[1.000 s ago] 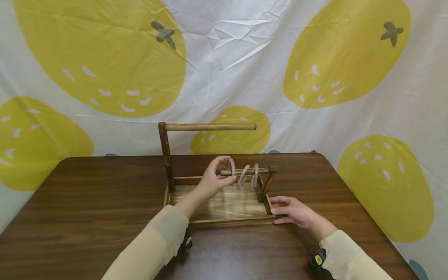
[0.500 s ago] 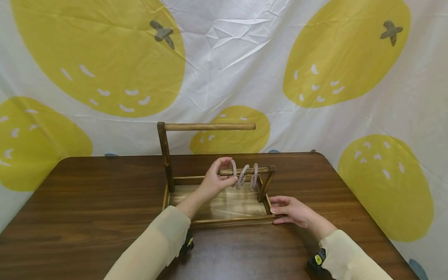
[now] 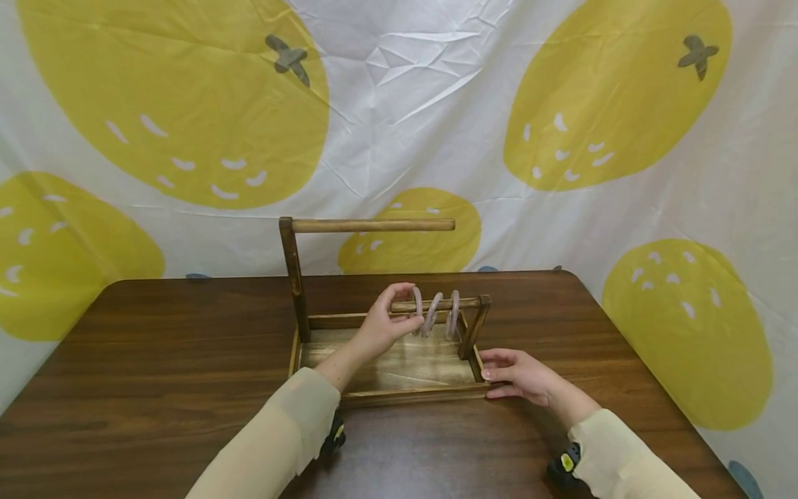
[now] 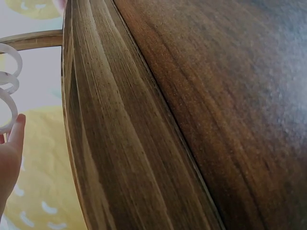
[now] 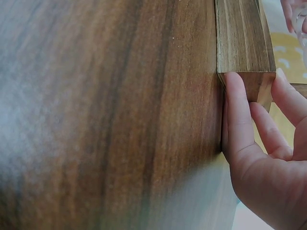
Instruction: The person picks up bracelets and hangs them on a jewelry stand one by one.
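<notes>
My left hand (image 3: 383,326) pinches a pale, translucent bangle (image 3: 418,301) between thumb and fingers, near the free left end of the low rod (image 3: 476,303) of a wooden jewelry stand (image 3: 405,396). Two similar bangles hang farther right on that rod, a tilted middle bangle (image 3: 432,315) and an upright right bangle (image 3: 454,315). In the left wrist view, fingertips meet the nearest bangle (image 4: 13,111). My right hand (image 3: 524,378) holds the stand's tray at its front right corner; the right wrist view shows fingers (image 5: 238,110) against the tray's end (image 5: 247,40).
A taller post (image 3: 293,277) at the stand's left carries a long bare upper rod (image 3: 374,226) above the left hand. The stand sits on a dark wooden table (image 3: 156,374). Behind the table hangs a white cloth (image 3: 411,125) printed with yellow fruit.
The left hand has shifted slightly right along the low rod with its bangle, closer to the middle one. The right hand stays at the tray corner.
</notes>
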`<state>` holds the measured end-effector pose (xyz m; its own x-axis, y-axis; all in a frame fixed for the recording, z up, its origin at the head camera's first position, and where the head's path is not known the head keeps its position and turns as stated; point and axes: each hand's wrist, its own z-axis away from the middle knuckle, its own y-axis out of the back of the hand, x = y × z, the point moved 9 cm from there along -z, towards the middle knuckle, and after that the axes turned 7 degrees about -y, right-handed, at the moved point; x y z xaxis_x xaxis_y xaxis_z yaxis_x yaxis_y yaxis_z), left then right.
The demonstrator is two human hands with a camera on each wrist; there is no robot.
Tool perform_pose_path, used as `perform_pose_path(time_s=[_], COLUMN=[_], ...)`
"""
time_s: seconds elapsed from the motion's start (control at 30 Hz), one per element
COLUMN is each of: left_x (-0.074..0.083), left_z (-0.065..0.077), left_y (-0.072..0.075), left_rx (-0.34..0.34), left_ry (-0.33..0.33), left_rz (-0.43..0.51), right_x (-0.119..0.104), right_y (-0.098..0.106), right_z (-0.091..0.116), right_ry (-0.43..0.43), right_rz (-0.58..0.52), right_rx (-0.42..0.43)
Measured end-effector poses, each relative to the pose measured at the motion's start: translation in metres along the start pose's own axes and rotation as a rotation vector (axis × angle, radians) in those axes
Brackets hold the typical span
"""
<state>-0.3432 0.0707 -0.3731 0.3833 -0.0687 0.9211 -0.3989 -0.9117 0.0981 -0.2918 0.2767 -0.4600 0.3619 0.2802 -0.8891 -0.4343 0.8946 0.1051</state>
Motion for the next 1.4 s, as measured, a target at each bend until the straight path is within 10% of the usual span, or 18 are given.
perform_pose_path(time_s=[1.4], left_x=[-0.010], left_z=[0.023], left_y=[0.039], left_rx=[-0.016], left_ry=[0.121], left_rz=[-0.124], right_x=[0.000], right_y=[0.000], right_z=[0.000], right_ry=[0.004], right_rz=[0.005], right_rx=[0.001])
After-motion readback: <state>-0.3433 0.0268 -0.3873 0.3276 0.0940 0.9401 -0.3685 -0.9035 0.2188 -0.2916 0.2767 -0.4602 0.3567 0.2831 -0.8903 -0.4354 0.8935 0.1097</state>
